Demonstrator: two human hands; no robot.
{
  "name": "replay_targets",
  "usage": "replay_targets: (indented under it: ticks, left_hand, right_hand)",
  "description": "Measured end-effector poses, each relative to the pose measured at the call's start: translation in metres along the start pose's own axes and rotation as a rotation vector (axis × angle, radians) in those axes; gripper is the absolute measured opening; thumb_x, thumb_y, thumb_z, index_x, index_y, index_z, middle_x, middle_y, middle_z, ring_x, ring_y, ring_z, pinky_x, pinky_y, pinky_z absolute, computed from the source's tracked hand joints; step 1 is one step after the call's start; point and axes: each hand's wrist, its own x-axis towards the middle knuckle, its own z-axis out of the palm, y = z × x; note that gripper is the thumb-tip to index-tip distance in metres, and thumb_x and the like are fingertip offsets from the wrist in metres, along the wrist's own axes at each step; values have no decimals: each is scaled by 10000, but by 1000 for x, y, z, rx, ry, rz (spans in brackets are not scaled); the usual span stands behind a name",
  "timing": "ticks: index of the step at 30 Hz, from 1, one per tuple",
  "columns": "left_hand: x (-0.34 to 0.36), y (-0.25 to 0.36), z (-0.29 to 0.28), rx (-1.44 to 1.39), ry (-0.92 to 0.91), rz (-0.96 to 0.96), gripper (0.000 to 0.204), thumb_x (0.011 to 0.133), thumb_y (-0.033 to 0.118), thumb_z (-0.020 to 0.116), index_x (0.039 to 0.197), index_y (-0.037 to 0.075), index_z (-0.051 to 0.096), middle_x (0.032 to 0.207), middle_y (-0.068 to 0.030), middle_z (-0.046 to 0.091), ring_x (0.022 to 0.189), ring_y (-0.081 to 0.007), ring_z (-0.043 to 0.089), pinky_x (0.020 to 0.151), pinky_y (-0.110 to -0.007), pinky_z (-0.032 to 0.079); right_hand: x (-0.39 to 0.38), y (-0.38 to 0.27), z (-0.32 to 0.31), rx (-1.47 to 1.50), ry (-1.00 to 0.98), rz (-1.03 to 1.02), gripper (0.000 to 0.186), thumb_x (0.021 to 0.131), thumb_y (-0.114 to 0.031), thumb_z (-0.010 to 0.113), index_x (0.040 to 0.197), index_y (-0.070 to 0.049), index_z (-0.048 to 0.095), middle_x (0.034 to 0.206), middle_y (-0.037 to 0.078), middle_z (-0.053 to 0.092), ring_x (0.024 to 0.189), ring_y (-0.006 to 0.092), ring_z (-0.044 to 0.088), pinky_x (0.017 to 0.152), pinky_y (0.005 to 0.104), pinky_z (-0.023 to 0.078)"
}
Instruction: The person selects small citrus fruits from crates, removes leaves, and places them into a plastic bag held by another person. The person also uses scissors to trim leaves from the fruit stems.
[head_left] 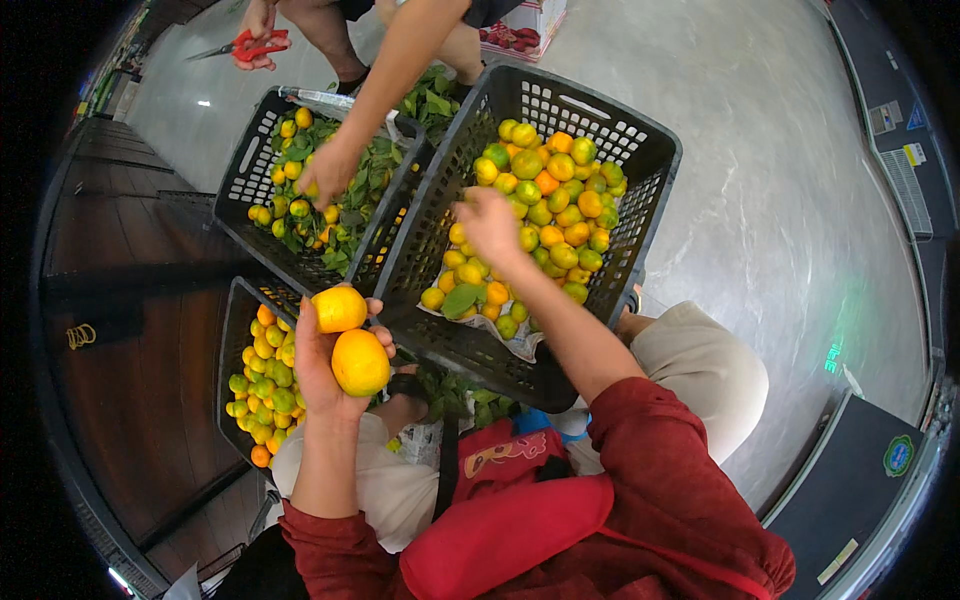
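Two large orange mandarins (360, 363) rest in my left hand (318, 370), its fingers wrapped round them from below. They sit above the lower-left crate. My right hand (490, 228) is over the left side of a big black crate (560, 90) of green-and-orange mandarins (577, 233). Its fingers are curled and turned away, and anything in them is hidden. A newspaper liner (527, 343) and a loose leaf (463, 300) show at that crate's near end.
Across from me, another person's hand (335, 172) reaches into a crate of leafy mandarins (300, 205); their other hand holds red-handled scissors (250, 46). A third crate (228, 400) of mandarins stands at lower left. A red bag (505, 465) lies at my lap. Dark cabinets (850, 480) stand at right.
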Motion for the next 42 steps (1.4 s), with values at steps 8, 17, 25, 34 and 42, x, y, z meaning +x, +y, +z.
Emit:
replay_targets:
  ticks: [8, 17, 25, 34, 42]
  left_hand:
    - [-10, 6, -14, -50, 2, -41, 571, 944, 555, 373, 1152, 49, 536, 995, -174, 639, 671, -268, 629, 578, -380, 537]
    - [-18, 14, -25, -112, -65, -23, 610, 939, 577, 354, 1131, 25, 528, 996, -222, 632, 670, -295, 654, 574, -391, 561]
    - [-15, 11, -26, -186, -211, -75, 569, 932, 570, 398, 1098, 44, 537, 1056, -234, 609, 850, -367, 658, 640, -449, 587]
    - [-16, 3, -28, -224, -84, -21, 607, 871, 646, 454, 1083, 85, 551, 1074, -133, 618, 939, -363, 639, 591, -447, 583]
    - [-41, 21, -21, -482, -182, 24, 661, 858, 648, 468, 1167, 67, 527, 1278, -177, 500, 1227, -414, 411, 573, -348, 548]
  right_hand:
    - [-14, 113, -31, -1027, -500, 464, 343, 839, -150, 618, 1152, -28, 548, 1175, 161, 475, 1012, 359, 564, 816, 489, 481]
    - [12, 127, -54, -476, -652, 660, 354, 748, -178, 747, 995, 29, 601, 841, 108, 658, 814, 233, 667, 649, 371, 526]
    - [-6, 39, -43, 1206, -1001, 632, 444, 809, -90, 719, 1221, -67, 556, 1112, 65, 637, 952, 187, 652, 805, 306, 546]
    - [-32, -100, -25, 956, -1190, 11, 423, 672, 12, 787, 1046, -32, 595, 1098, 40, 554, 1013, 161, 569, 877, 316, 489]
    - [-17, -89, -28, 1110, -1102, 283, 174, 840, -119, 674, 967, 0, 665, 877, 78, 693, 792, 168, 674, 715, 257, 543]
